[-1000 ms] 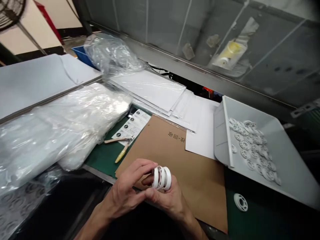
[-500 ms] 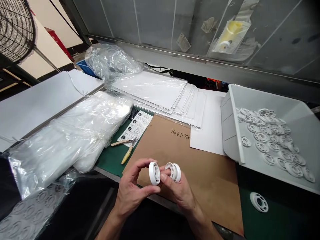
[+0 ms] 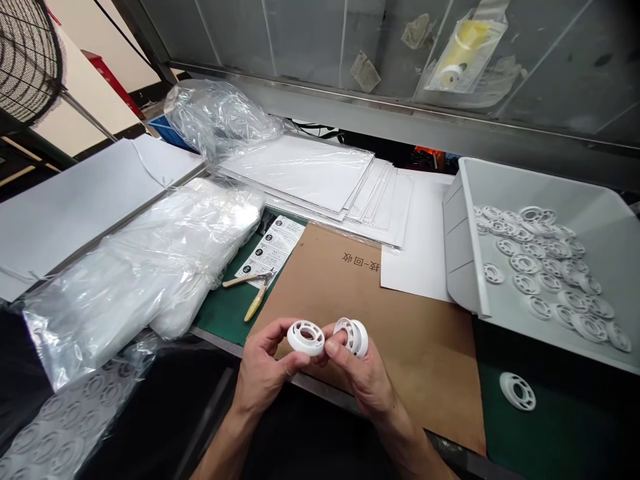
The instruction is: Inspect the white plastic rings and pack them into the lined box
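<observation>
Between the thumb and fingers of my left hand (image 3: 265,367) is a white slotted ring (image 3: 306,338), its open face turned up toward the camera. My right hand (image 3: 367,380) grips white rings (image 3: 357,338) that stand on edge against each other. Both hands are close together over the near edge of the brown cardboard (image 3: 415,360), and the fingers of my right hand reach near the left ring. Another white ring (image 3: 518,391) lies alone on the green table at the right.
A grey bin (image 3: 470,240) at the right holds several white rings. Yellow-handled pliers (image 3: 256,303) lie on a printed sheet (image 3: 280,243). Plastic bags (image 3: 130,273) cover the left side. Behind the cardboard are stacked white sheets (image 3: 310,173).
The ring in my left hand has tilted from nearly edge-on to showing its slotted face. The rings in my right hand have shifted slightly up and right.
</observation>
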A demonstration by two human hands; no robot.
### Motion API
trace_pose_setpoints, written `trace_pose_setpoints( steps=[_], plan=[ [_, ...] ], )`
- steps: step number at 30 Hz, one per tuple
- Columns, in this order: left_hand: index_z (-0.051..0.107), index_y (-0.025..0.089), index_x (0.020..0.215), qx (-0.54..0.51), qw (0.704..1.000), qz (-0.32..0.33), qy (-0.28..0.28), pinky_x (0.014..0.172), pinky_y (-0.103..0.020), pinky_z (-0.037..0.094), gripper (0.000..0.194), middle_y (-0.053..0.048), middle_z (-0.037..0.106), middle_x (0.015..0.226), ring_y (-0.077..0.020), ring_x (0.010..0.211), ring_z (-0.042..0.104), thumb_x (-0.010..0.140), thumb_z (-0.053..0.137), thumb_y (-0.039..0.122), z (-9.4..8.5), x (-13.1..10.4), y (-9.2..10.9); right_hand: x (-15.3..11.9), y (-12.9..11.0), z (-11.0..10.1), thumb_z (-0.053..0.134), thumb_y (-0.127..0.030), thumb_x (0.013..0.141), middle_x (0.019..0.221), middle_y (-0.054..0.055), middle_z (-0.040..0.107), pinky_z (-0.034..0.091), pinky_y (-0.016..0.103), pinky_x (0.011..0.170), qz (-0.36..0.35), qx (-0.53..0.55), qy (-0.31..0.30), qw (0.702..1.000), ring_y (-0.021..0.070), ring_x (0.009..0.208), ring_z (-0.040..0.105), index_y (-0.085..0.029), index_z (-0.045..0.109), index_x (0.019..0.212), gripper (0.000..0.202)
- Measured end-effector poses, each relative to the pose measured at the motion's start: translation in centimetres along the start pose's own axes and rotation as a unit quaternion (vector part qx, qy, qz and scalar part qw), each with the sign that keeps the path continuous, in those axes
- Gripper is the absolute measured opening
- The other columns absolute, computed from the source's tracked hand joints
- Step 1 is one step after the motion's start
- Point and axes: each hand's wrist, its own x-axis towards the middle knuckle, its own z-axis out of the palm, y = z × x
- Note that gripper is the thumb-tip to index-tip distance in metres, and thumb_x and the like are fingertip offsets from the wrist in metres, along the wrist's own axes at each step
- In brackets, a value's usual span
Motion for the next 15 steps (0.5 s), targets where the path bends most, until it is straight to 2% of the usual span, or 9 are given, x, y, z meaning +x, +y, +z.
trace_pose_setpoints(
  steps=[9,15],
  plan=[
    [0.074,0.02,0.103,-0.061,0.997,-0.017,-0.048,0.079,-0.029,0.056,0.058,-0.006,0.079,0.095,-0.0243,0.088,0.073,0.068,0.088,0.064,0.32,-0.28,-0.36,0.04,-0.08,-0.21,0.081,-0.038,0.089,0.093,0.003,0.07,0.052,0.031,0.08,-0.03,-0.014,0.006,0.999,0.0178,0.079,0.063,-0.021,0.079,0.077,0.022],
    [0.074,0.022,0.107,-0.067,0.996,-0.01,-0.054,0.086,-0.029,0.058,0.054,-0.006,0.08,0.101,-0.0244,0.095,0.074,0.07,0.09,0.057,0.46,-0.24,-0.21,0.01,-0.29,-0.16,0.081,-0.039,0.088,0.093,0.004,0.07,0.053,0.032,0.08,-0.033,-0.014,0.01,0.999,0.019,0.082,0.065,-0.021,0.079,0.077,0.022]
  ],
)
